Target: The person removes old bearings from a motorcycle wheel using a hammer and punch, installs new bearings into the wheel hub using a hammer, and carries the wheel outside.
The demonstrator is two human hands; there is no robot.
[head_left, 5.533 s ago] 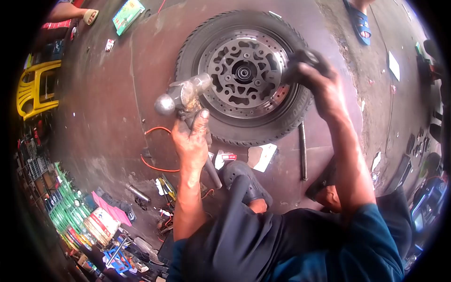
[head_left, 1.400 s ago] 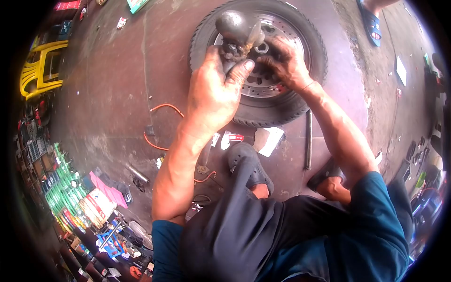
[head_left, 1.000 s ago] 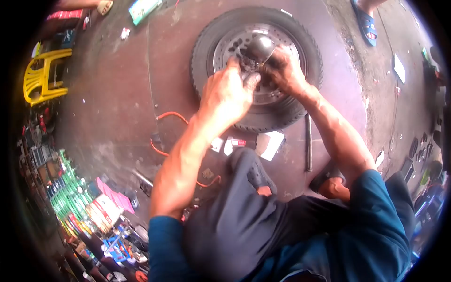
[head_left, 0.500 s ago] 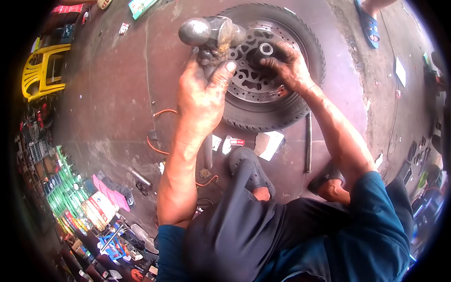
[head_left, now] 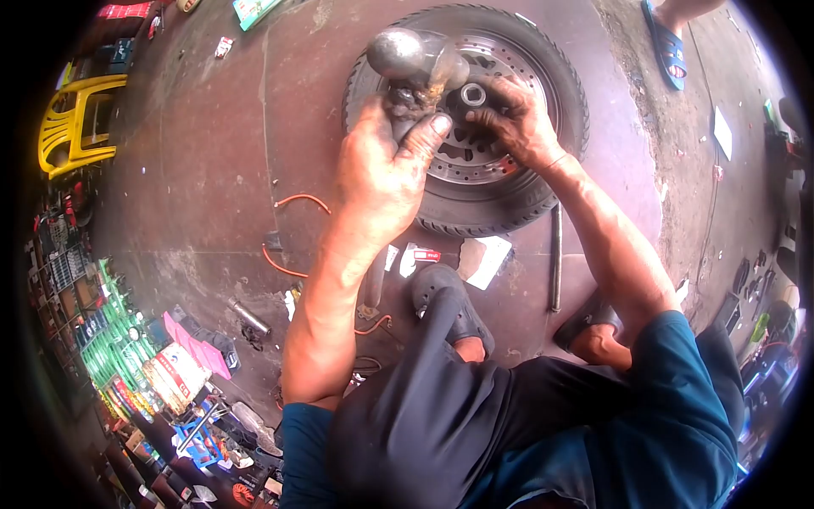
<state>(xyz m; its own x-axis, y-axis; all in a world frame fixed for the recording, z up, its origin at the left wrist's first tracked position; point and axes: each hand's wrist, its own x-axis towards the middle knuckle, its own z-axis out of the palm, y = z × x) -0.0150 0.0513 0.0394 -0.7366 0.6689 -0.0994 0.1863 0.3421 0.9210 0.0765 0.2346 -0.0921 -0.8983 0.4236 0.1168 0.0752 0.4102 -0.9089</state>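
My left hand [head_left: 390, 165] is wrapped round the handle of a ball-peen hammer [head_left: 396, 54], close under its worn metal head. The handle runs down behind my wrist. Below the hammer, a motorcycle wheel [head_left: 566, 102] lies flat on the floor, its drilled brake disc [head_left: 475, 174] facing up. At the hub, my right hand [head_left: 519, 127] grips a dark socket [head_left: 472, 95] with a bright rim, thumb on the near side and fingers round the far side. The hammer head overlaps part of the disc in view, just left of the socket; whether they touch I cannot tell.
A metal bar [head_left: 556, 259] lies right of my feet. Torn white card [head_left: 485, 261], an orange cord [head_left: 284, 265] and a metal tube [head_left: 250, 316] are on the floor. A yellow chair [head_left: 80, 127] stands left. Another person's sandalled foot [head_left: 668, 47] is upper right.
My left hand has brought the hammer to the right, nearer the socket. My right hand and the socket have shifted slightly left and down in view; the wheel has stayed put.
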